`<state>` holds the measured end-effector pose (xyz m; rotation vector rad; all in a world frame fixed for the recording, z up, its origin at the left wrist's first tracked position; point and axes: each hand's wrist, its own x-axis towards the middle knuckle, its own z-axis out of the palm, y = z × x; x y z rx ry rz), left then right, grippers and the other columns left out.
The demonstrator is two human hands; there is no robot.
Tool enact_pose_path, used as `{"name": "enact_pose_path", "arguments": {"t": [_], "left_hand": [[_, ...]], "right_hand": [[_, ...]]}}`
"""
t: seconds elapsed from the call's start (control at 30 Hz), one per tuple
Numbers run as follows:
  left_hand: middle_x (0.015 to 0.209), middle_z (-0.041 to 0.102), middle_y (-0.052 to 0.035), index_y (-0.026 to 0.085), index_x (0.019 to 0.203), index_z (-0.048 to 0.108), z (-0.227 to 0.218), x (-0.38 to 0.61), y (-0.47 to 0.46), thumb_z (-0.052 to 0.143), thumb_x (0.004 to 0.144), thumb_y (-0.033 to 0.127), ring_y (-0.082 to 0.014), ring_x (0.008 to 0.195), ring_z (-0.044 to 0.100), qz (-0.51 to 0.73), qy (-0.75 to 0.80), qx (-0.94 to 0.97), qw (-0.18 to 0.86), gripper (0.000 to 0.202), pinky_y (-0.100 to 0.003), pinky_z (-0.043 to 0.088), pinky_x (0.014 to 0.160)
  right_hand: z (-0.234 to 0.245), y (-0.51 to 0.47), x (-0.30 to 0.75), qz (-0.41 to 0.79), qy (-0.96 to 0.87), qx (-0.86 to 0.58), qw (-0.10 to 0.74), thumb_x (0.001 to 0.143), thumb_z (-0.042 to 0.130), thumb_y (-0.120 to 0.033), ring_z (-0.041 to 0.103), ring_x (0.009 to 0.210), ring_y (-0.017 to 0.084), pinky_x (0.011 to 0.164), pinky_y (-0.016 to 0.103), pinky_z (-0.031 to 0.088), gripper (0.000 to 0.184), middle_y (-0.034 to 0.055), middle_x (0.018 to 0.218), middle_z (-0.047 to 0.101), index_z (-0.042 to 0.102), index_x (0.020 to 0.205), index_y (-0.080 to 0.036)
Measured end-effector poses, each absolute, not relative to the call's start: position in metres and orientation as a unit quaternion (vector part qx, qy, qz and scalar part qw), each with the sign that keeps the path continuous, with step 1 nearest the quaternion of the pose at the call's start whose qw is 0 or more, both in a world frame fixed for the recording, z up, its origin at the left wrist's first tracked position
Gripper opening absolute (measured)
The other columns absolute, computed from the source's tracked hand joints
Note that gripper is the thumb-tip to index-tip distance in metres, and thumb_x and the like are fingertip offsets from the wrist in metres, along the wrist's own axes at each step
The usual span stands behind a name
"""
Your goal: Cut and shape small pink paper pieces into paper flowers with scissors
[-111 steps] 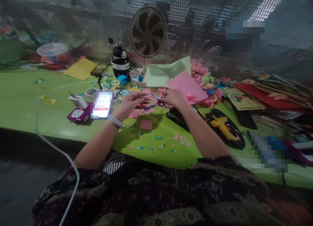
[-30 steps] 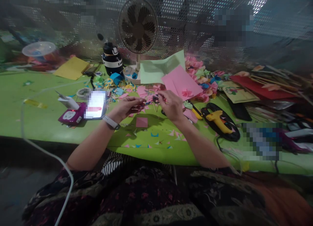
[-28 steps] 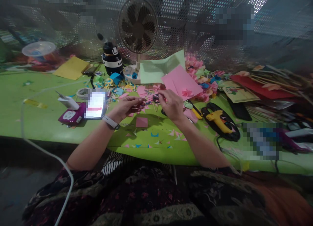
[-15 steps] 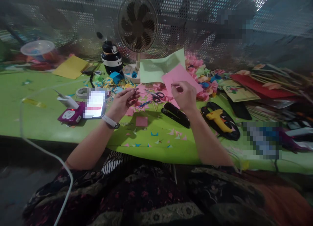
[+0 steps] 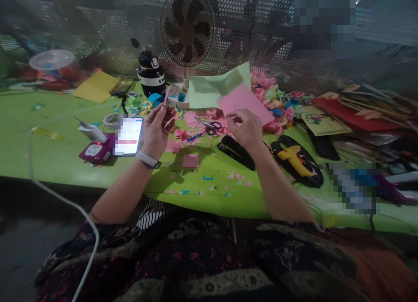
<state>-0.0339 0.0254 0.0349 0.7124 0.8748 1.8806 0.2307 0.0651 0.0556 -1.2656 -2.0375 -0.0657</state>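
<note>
left hand (image 5: 155, 130) now lifts pinched pink paper strip (image 5: 167, 95) toward 12 o'clock, right hand (image 5: 245, 127) hold unclear, cutting likely paused

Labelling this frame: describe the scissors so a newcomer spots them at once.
Start at the fan on the table. Come forward to the pink scraps between left hand and right hand. The scissors lie there, set apart from the scraps by two dark finger loops.

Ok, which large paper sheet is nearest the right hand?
The pink sheet, just behind the right hand. The pale green sheet sits farther back, the yellow sheet well off to the left, the red sheet off to the right.
</note>
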Motion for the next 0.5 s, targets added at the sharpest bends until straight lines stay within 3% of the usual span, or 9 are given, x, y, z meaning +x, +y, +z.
{"name": "enact_pose_path", "arguments": {"t": [0.5], "left_hand": [[0.082,0.078,-0.0008,0.022,0.084,0.076,0.035,-0.028,0.024,0.082,0.080,0.026,-0.0109,0.075,0.074,0.743,0.358,0.295,0.483,0.008,-0.017,0.056,0.062]], "right_hand": [[0.079,0.063,0.254,-0.033,-0.755,-0.517,0.403,0.090,0.057,-0.022,0.070,0.086,0.022,0.087,0.040,0.054,0.015,0.0068,0.099,0.075,0.072,0.092,-0.022]]}}
